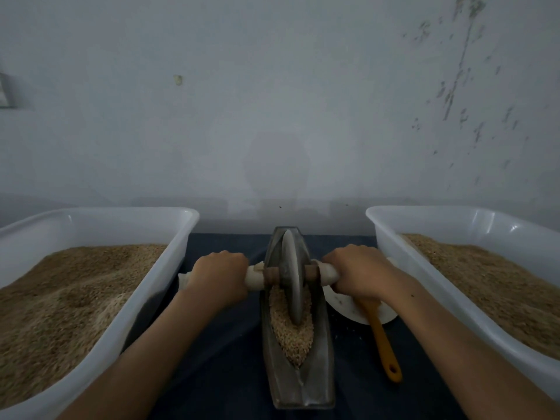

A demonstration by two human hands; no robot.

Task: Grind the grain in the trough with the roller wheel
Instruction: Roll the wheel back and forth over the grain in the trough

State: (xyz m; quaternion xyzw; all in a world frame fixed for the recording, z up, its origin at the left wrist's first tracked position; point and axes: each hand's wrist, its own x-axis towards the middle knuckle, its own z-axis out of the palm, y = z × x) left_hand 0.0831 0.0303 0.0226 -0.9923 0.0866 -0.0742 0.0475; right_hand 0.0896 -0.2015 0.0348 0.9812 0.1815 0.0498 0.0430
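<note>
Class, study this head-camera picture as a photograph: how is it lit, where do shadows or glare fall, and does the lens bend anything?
Head view: dim, bluish light; a soft shadow falls on the wall above the roller wheel; small glare spots glint on the right tub; the wide lens bows the left tub and splays both tubs outward; the left hand and right hand look slightly soft.

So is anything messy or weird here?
A little. A few pale bits lie spilled on the dark cloth beside the trough, near the white plate. The wall has flaky marks.
</note>
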